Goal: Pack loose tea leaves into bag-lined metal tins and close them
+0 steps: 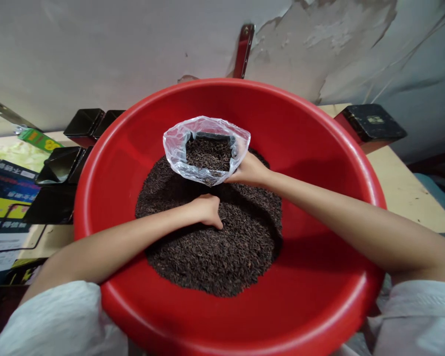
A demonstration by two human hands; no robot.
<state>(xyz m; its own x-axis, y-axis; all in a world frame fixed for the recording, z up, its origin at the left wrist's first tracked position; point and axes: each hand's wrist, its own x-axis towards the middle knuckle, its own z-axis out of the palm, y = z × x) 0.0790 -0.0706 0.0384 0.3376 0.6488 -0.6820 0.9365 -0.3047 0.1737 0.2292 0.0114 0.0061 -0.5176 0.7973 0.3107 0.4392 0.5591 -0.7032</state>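
A wide red plastic basin [311, 128] holds a heap of dark dried flakes that look like loose tea [222, 262]. My right hand [250, 168] grips the side of a dark tin [207, 135] lined with a clear plastic bag [175, 148]. The bag's mouth is folded outward around the rim, and loose tea fills part of the tin. Most of the tin's outer wall is hidden by the bag. My left hand [207, 210] rests low on the heap just in front of the tin, fingers curled and thumb pointing down at the tea; what lies inside the fingers is hidden.
Several dark tins [83, 123] stand left of the basin, beside printed packaging [7, 207] and a green box [40, 140]. Another dark tin [373, 123] lies at the right on a light wooden board [408, 188]. A peeling wall [133, 49] rises behind.
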